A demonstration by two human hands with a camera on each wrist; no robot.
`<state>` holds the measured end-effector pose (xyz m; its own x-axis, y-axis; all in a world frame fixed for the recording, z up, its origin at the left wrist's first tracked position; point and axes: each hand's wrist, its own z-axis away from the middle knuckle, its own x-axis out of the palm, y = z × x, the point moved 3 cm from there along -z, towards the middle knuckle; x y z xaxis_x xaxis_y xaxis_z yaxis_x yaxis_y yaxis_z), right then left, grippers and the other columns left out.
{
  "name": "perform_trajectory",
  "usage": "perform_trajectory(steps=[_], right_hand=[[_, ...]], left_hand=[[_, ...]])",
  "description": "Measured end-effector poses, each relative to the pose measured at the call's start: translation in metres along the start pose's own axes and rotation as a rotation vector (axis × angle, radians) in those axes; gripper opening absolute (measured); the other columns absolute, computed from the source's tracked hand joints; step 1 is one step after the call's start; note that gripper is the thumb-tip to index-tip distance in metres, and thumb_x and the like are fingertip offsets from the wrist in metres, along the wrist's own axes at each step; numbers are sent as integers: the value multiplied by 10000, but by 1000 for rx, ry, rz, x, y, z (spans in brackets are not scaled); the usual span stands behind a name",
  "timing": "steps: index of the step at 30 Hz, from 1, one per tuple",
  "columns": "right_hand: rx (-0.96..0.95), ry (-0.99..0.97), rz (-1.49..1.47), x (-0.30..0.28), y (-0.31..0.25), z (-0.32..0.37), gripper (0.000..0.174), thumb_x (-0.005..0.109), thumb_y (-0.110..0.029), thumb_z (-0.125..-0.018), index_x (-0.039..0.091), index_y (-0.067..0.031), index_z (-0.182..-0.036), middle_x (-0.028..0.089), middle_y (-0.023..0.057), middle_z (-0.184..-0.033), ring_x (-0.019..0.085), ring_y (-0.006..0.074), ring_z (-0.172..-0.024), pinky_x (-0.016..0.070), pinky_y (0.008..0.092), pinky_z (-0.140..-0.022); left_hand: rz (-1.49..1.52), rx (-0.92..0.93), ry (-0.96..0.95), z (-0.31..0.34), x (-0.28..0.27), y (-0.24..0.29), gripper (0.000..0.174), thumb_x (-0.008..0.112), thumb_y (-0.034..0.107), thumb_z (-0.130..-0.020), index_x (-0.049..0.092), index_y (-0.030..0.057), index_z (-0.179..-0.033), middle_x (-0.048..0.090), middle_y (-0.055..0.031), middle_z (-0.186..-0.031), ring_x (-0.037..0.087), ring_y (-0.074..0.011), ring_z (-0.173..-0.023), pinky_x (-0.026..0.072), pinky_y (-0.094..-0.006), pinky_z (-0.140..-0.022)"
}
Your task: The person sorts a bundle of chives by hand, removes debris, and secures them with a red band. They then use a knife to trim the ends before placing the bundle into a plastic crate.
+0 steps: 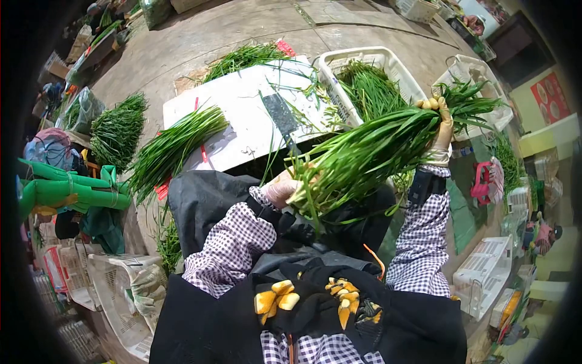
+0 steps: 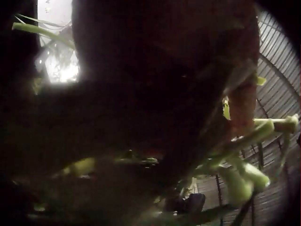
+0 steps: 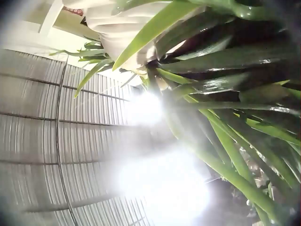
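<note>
A big loose bunch of garlic chives (image 1: 364,151) stretches between both hands above the lap in the head view. My right hand (image 1: 444,124), in a pale glove, grips it near the leafy end, leaf tips hanging out beyond the fist. At the cut stem ends, my gloved left hand (image 1: 282,191) holds the stalks, its fingers partly covered by them. Broad leaves (image 3: 230,99) fill the right side of the right wrist view. The left wrist view is mostly dark, with several pale stem ends (image 2: 242,183) poking out.
Ahead stands a white board (image 1: 242,133) with stray leaves, a dark flat rectangular blade-like piece (image 1: 279,115) and a neat bundle of chives (image 1: 182,139). Behind the bunch is a white plastic crate (image 1: 327,57) of greens. More chives (image 1: 121,130) lie at left, near green inflated tubes (image 1: 79,193).
</note>
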<state>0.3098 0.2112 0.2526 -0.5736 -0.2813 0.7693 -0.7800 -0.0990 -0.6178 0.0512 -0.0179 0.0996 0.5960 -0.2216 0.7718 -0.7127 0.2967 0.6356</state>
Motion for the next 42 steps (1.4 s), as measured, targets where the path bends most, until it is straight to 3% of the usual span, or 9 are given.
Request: perform_trajectory(steps=[2,12,19,22,24,25,34,40,42], right_hand=[[9,7,-3,-3,-1,-1,186,606,-181,-941,567,-55,-809,539,7,-702,529,147,-691,479,342,-852],[-24,6,9,3,-8,3,206,615,-200,-935,530,-71,-800,497,-3,-724,504,145,-718,462,328,-865],[-25,-48,-60,-5,-12,2,163,642,-188,-915,559,-51,-889,458,-19,-720,472,125,-707,449,323,-854],[-57,148,94,-9,-5,5,154,637,-167,-917,571,-47,-846,480,-12,-726,495,129,-697,487,325,-841],[-51,170,98,-8,-3,7,154,637,-165,-917,580,-45,-840,494,-10,-723,505,130,-688,502,326,-837],[-55,130,96,-4,-2,8,152,638,-165,-916,583,-44,-842,500,-8,-722,507,130,-685,502,325,-833],[-60,36,94,7,-2,14,151,636,-176,-923,596,-33,-896,507,-4,-745,514,132,-715,493,327,-847],[-77,11,140,16,1,20,166,612,-193,-942,585,-32,-907,507,-4,-766,510,137,-740,481,334,-866],[-77,12,144,23,1,22,152,603,-176,-944,568,-28,-945,426,-21,-750,445,116,-729,437,319,-882]], left_hand=[[344,27,134,-1,-5,-2,547,779,136,-787,531,81,-1272,597,-14,-1135,596,-122,-948,511,-282,-831],[-99,173,348,5,19,26,623,755,242,-821,497,27,-1346,603,32,-986,559,-64,-834,465,-216,-734],[-55,158,378,6,27,43,545,673,105,-873,467,6,-1368,581,-100,-1296,584,-154,-1073,468,-290,-934],[-260,330,290,-2,28,53,527,652,146,-874,483,-3,-1351,593,-94,-1273,579,-133,-1072,457,-284,-939],[-211,299,430,-3,32,53,503,689,296,-863,557,17,-1261,642,-36,-1061,588,-144,-972,487,-311,-867],[-212,213,511,-3,-17,35,422,692,305,-871,597,34,-1181,642,-9,-982,590,-132,-918,498,-313,-817],[44,286,448,-2,3,41,339,673,237,-882,622,38,-1152,674,-46,-1030,621,-144,-922,505,-296,-809],[141,294,620,-7,8,39,323,664,238,-878,622,27,-1119,676,-82,-987,652,-180,-856,553,-342,-775],[180,259,606,-6,2,36,300,624,218,-877,622,21,-1103,671,-87,-959,660,-187,-825,573,-359,-764]])
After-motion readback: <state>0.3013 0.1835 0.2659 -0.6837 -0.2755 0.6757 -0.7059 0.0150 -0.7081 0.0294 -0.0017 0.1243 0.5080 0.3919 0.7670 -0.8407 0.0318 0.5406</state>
